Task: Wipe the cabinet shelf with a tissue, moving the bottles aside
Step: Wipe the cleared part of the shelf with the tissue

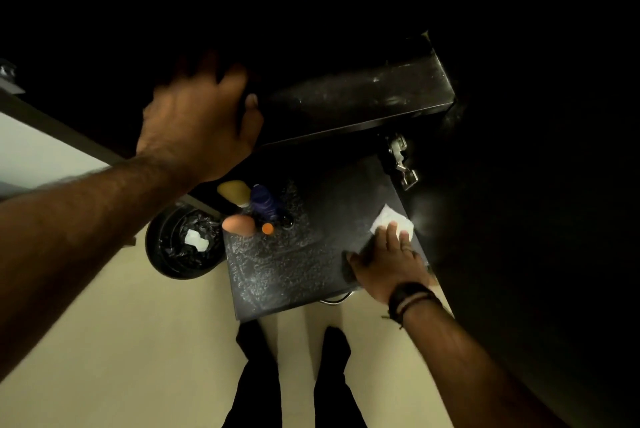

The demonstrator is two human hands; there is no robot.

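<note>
The lower cabinet shelf (294, 268) is black and streaked with pale dust. My right hand (388, 265) lies flat near its right edge, fingers pressing a white tissue (389, 218) onto the surface. Several bottles stand bunched at the shelf's back left: a yellow bottle (233, 190), a purple bottle (265, 201), an orange-pink bottle (239, 224) and a small orange cap (267, 228). My left hand (201, 119) is raised and grips the left end of the upper black shelf (360, 98), thumb on its top.
A round black bin (183, 240) lined with a bag, a crumpled tissue inside, stands on the pale floor left of the shelf. A metal door hinge (400, 159) sits at the right. The open dark cabinet door fills the right side. My legs stand below the shelf.
</note>
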